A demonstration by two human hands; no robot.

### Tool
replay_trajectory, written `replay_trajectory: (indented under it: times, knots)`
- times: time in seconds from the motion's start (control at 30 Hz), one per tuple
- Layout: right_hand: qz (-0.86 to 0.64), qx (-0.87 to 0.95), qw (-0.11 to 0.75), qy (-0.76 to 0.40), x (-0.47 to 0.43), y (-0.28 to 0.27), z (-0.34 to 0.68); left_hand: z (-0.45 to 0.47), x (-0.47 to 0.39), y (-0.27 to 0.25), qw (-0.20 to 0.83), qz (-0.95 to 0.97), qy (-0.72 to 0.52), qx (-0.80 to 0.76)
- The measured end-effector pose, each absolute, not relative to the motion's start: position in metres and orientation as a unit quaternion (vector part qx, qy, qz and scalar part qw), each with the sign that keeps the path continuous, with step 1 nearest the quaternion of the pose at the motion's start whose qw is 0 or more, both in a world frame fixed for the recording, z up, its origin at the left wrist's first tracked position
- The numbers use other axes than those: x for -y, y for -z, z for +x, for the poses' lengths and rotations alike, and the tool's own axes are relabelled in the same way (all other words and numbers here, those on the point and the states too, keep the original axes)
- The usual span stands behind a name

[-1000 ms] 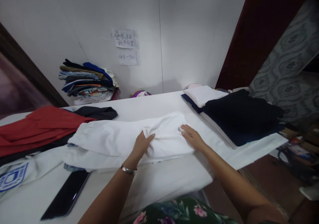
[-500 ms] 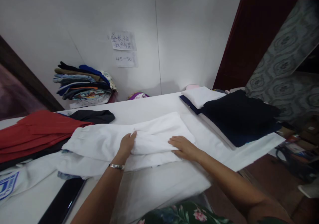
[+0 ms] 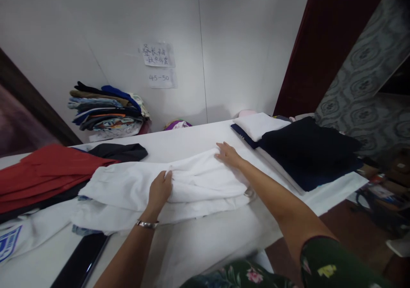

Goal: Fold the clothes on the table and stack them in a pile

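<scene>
A folded white garment (image 3: pixel 198 181) lies lengthwise across the middle of the white table, with gathered ends at its left. Near its middle, my left hand (image 3: pixel 160 189) pinches the cloth between thumb and fingers. My right hand (image 3: pixel 228 154) rests at the far right edge of the garment, fingers stretched and spread. Beneath the garment's left end, a bit of blue denim-like cloth (image 3: pixel 86 229) peeks out. A silver bracelet (image 3: pixel 147 224) circles my left wrist.
Red clothing (image 3: pixel 54 172) and a dark grey garment (image 3: pixel 123 151) lie to the left. A black flat object (image 3: pixel 80 260) sits front left. A folded stack (image 3: pixel 110 108) stands by the wall. Dark folded clothes (image 3: pixel 307 151) and a white folded piece (image 3: pixel 256 124) lie at right.
My right hand has moved from the near right part of the white garment up to its far edge, its fingers spreading. My left hand has shifted slightly left and down, still on the cloth.
</scene>
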State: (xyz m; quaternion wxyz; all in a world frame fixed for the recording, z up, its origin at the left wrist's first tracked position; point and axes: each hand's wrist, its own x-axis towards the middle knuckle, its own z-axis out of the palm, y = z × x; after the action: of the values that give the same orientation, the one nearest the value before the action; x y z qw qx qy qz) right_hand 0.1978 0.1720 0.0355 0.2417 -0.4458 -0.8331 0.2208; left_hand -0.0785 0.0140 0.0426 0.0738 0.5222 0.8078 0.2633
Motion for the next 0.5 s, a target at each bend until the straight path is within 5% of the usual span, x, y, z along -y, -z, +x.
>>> replay_trajectory:
  times: [0.23,0.5]
  knots:
    - [-0.471,0.804,0.248,-0.266,-0.172,0.003,0.193,-0.082,-0.020,-0.029,0.086,0.517,-0.098,-0.846]
    - [-0.584,0.621,0.366,-0.372,-0.156,0.012,0.253,-0.082,-0.016,-0.026,0.065,0.502,-0.112,-0.855]
